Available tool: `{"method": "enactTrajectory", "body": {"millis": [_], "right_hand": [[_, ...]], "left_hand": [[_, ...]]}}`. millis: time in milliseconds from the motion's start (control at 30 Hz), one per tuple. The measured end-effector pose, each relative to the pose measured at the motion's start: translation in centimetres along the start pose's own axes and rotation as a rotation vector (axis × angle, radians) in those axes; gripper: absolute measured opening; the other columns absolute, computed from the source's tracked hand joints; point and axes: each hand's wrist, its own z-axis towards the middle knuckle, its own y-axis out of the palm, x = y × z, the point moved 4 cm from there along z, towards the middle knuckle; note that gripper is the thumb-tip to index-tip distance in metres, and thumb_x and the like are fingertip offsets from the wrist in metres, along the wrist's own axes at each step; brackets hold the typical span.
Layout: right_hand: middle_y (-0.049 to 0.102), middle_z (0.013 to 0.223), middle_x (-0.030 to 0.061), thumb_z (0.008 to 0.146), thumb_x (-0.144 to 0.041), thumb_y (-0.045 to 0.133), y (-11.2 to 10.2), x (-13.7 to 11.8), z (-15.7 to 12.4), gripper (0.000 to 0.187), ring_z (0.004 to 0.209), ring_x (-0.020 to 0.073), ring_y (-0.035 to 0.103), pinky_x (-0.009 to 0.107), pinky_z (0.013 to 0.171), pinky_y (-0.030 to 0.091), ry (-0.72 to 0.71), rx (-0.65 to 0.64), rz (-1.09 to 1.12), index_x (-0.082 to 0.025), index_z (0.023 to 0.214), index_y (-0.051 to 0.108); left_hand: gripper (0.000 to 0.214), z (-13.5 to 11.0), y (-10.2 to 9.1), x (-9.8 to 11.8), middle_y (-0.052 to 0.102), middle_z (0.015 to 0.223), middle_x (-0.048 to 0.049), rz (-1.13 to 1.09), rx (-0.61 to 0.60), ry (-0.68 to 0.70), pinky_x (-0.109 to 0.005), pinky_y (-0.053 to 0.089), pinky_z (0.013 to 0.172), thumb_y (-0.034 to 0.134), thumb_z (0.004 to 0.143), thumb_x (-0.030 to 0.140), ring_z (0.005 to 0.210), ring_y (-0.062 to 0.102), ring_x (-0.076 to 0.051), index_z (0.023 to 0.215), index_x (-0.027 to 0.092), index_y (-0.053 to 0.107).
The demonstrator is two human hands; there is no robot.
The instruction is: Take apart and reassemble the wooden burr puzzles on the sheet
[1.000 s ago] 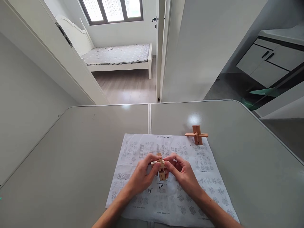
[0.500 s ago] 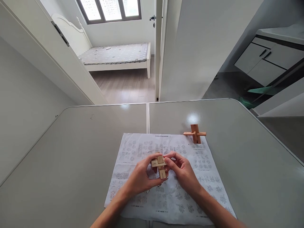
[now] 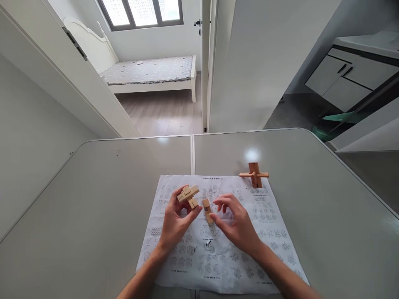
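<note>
My left hand (image 3: 176,220) grips a light wooden burr puzzle (image 3: 188,195) of crossed blocks, tilted up to the right, between thumb and fingers. Dark marks show on its block faces. Right of it is a loose notched wooden block (image 3: 207,211), over the printed sheet; whether it rests on the paper I cannot tell. My right hand (image 3: 235,224) is just beside this block, fingers curved and apart from the thumb. Its thumb tip is at the block's edge, perhaps touching, but the hand is not closed round it.
Under both hands lies a creased sheet of printed diagrams (image 3: 249,249) on the grey table (image 3: 93,216). A reddish-brown wooden cross puzzle (image 3: 254,175) stands at the sheet's far right corner. Small dark scraps (image 3: 208,243) lie on the sheet. Beyond the table are a doorway and a bed (image 3: 149,72).
The notched block has come away from the wooden puzzle. My left hand has moved left and up with the puzzle, tilting it, and my right hand's fingers have spread from their pinch.
</note>
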Motion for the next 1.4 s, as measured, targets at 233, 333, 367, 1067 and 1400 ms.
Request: {"method": "enactTrajectory", "body": {"millis": [233, 333, 367, 1067, 1400], "right_hand": [[0.061, 0.120, 0.0114, 0.092, -0.029, 0.076, 0.8, 0.3, -0.4, 0.032, 0.111, 0.0305, 0.064, 0.048, 0.094, 0.059, -0.147, -0.263, -0.164, -0.031, 0.123, 0.065], [0.062, 0.120, 0.0112, 0.096, -0.024, 0.070, 0.7, 0.7, -0.4, 0.025, 0.111, 0.0295, 0.065, 0.049, 0.095, 0.059, -0.144, -0.278, -0.163, -0.030, 0.120, 0.068], [0.062, 0.120, 0.0111, 0.098, -0.024, 0.069, 0.6, 0.8, -0.3, 0.022, 0.112, 0.0290, 0.065, 0.048, 0.096, 0.059, -0.130, -0.272, -0.141, -0.030, 0.119, 0.069], [0.071, 0.104, 0.0008, 0.077, -0.038, 0.093, 0.1, 1.8, 0.2, 0.057, 0.085, 0.0157, 0.071, 0.030, 0.080, 0.058, 0.462, -0.329, 0.738, -0.027, 0.116, 0.053], [0.071, 0.095, -0.0014, 0.076, -0.039, 0.094, -0.6, 1.3, 0.3, 0.059, 0.085, 0.0175, 0.069, 0.029, 0.074, 0.054, 0.444, -0.508, 0.638, -0.026, 0.113, 0.050]], "left_hand": [[0.065, 0.1, 0.0, -0.6, 0.072, 0.115, -0.0067, -0.035, -0.027, -0.026, -0.029, 0.059, 0.080, 0.084, 0.084, 0.040, 0.084, 0.066, -0.015, 0.138, 0.025, 0.052], [0.065, 0.0, 0.0, -0.6, 0.071, 0.117, -0.0065, -0.015, -0.047, -0.019, -0.029, 0.059, 0.082, 0.084, 0.085, 0.039, 0.083, 0.066, -0.014, 0.139, 0.026, 0.051], [0.065, 0.0, 0.1, -0.6, 0.071, 0.115, -0.0060, -0.006, -0.055, -0.014, -0.029, 0.058, 0.081, 0.084, 0.085, 0.039, 0.083, 0.066, -0.014, 0.140, 0.026, 0.050], [0.053, -1.2, 1.4, 1.2, 0.070, 0.109, -0.0069, 0.256, -0.320, 0.266, -0.026, 0.058, 0.071, 0.082, 0.083, 0.028, 0.089, 0.068, -0.019, 0.132, 0.026, 0.062], [0.061, -1.1, 1.7, 1.1, 0.062, 0.129, -0.0081, 0.342, -0.505, 0.370, -0.032, 0.058, 0.092, 0.088, 0.075, 0.025, 0.114, 0.066, -0.025, 0.132, 0.032, 0.067]]}}
